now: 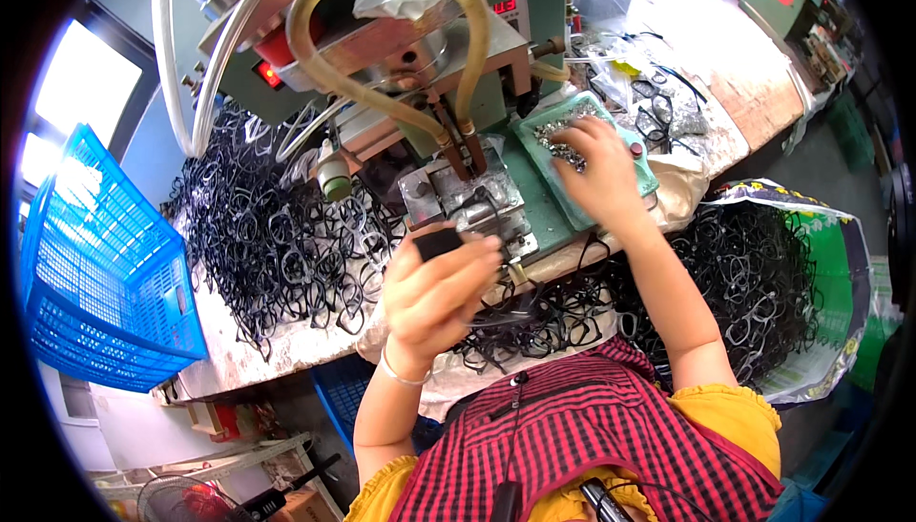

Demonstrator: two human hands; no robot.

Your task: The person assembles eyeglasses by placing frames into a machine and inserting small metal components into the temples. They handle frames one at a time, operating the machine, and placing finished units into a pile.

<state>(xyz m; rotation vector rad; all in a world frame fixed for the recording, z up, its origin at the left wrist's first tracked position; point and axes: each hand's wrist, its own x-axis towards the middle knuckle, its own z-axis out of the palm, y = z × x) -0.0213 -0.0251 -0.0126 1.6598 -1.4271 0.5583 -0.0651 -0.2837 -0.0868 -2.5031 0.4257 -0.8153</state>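
Note:
My left hand is in front of the machine's metal jig, closed around a black block-like piece whose kind I cannot make out. A dark, thin frame part lies on the jig, below two brownish electrode arms. Over a pale green tray at the right, my right hand dips its fingertips among small shiny metal parts. Its thumb and fingers are apart, and no held part shows between them.
Black looped eyeglass frames heap up at the left, and more fill a bag at the right. A blue plastic basket stands far left. Thick yellowish hoses arch over the jig. Plastic bags lie behind the tray.

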